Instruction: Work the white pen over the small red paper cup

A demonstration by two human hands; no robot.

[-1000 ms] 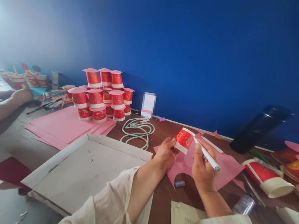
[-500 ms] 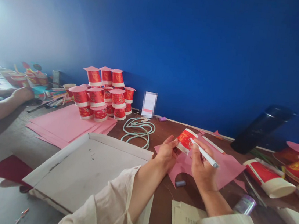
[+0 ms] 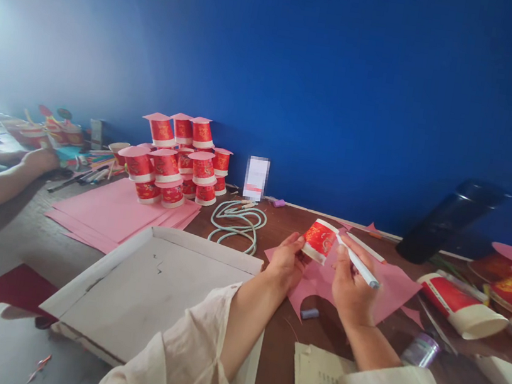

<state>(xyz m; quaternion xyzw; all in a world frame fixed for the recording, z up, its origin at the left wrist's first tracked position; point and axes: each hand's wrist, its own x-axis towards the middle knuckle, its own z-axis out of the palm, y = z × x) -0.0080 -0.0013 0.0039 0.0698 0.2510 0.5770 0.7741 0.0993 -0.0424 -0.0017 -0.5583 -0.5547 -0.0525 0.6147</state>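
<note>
My left hand (image 3: 287,261) grips a red paper cup (image 3: 319,240) with white bands and a gold pattern, tilted on its side. In my right hand (image 3: 353,285) is a white marker pen (image 3: 361,269), its tip by the cup's right edge; whether they touch I cannot tell. Beneath both hands lies cut pink paper (image 3: 392,287) with curved cutouts. A small purple-grey cap (image 3: 309,314) rests on the table just below the paper. Another pen (image 3: 366,247) lies on the paper behind my right hand.
Stacked red cups with pink paper tops (image 3: 167,167) stand on pink sheets (image 3: 96,208) at left. A white box lid (image 3: 160,293) lies in front. A coiled cable (image 3: 237,224), a leaning black bottle (image 3: 447,222) and a fallen cup (image 3: 459,303) surround the work spot. Another person's hand (image 3: 41,162) is far left.
My right hand has drawn the marker slightly right, its tip going from the cup's face to its right edge. My left hand and the cup have barely shifted.
</note>
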